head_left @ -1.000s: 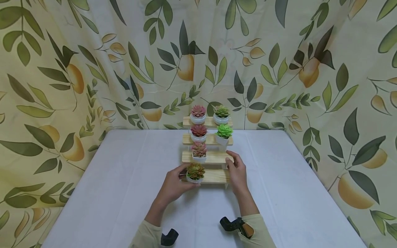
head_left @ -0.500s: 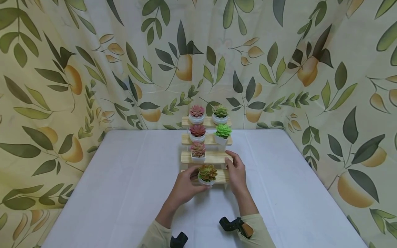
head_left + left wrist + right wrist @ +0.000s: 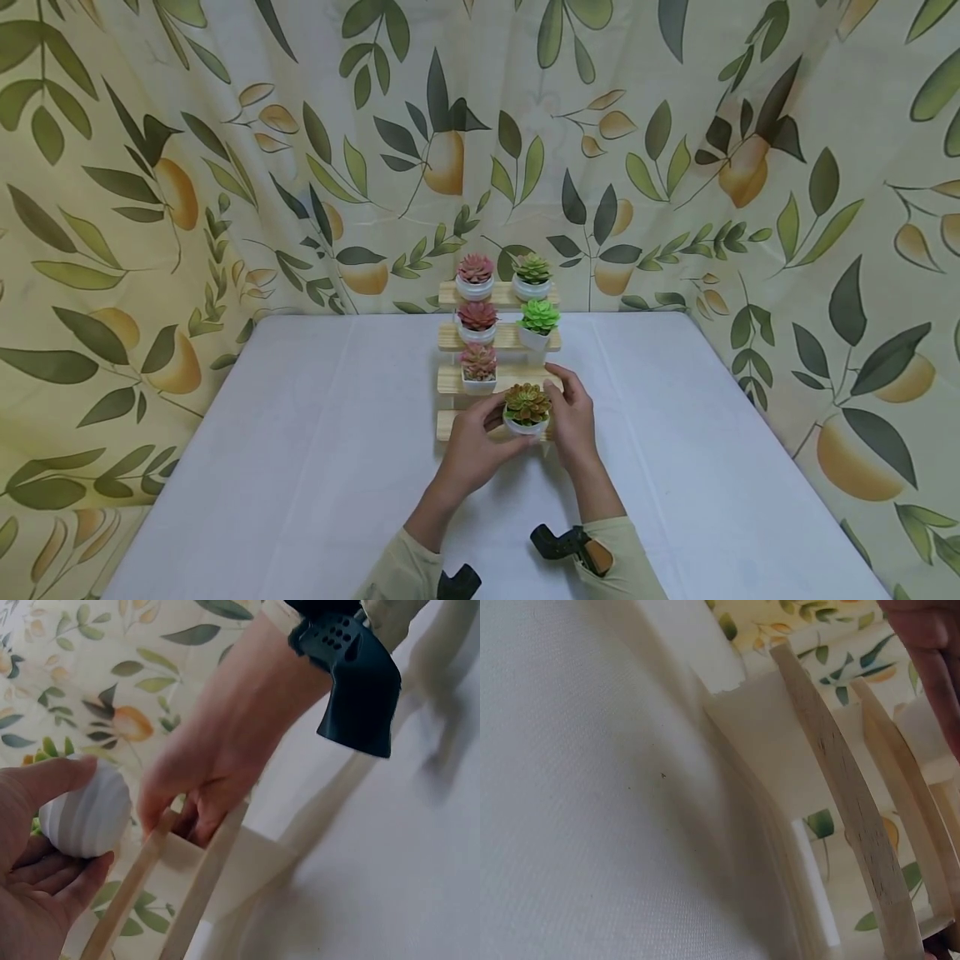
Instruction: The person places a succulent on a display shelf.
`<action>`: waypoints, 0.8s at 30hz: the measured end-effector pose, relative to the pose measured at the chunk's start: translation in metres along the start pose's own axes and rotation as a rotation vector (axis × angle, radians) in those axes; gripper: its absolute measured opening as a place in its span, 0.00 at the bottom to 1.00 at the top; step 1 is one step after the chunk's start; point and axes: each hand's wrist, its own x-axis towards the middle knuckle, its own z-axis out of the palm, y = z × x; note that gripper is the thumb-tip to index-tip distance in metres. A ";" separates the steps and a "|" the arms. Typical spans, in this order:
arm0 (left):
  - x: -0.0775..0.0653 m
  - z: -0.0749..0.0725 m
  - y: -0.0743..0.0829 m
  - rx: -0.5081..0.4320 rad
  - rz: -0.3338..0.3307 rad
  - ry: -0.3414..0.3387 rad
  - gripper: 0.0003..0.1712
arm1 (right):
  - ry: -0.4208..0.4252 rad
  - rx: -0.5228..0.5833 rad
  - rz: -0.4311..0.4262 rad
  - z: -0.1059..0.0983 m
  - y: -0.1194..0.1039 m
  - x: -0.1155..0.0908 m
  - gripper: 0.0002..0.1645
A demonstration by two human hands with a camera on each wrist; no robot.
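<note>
A small potted succulent with brownish-green leaves (image 3: 527, 404), in a white ribbed pot (image 3: 90, 814), is in my left hand (image 3: 476, 454). Thumb and fingers grip the pot from its left side, over the front right of the lowest step. My right hand (image 3: 576, 425) holds the right end of a tiered wooden stand (image 3: 465, 379), its fingers curled at the step edges in the left wrist view. In the right wrist view the plank edges (image 3: 840, 780) run past at close range, and part of a hand shows at the upper right.
Upper steps bear more potted succulents: a pink one (image 3: 476, 268) and a green one (image 3: 532, 268) on top, a dark red (image 3: 477, 315) and a bright green (image 3: 539, 317) below, then a pinkish one (image 3: 478, 362). A white cloth (image 3: 322, 467) covers the table; a leaf-patterned curtain (image 3: 300, 167) hangs behind.
My left hand has carried the brownish-green succulent rightward from the left end of the lowest step, slightly upward in the head view. My right hand has stayed at the stand's right end.
</note>
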 end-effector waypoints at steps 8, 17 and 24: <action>0.007 0.011 0.008 0.030 -0.008 0.051 0.37 | -0.014 0.049 0.031 -0.001 -0.001 0.001 0.22; 0.018 0.019 0.011 0.055 -0.066 0.084 0.38 | -0.021 0.077 -0.012 0.000 0.000 0.000 0.23; 0.024 0.027 0.008 0.041 -0.057 0.126 0.37 | -0.013 0.085 -0.027 0.000 0.001 0.000 0.19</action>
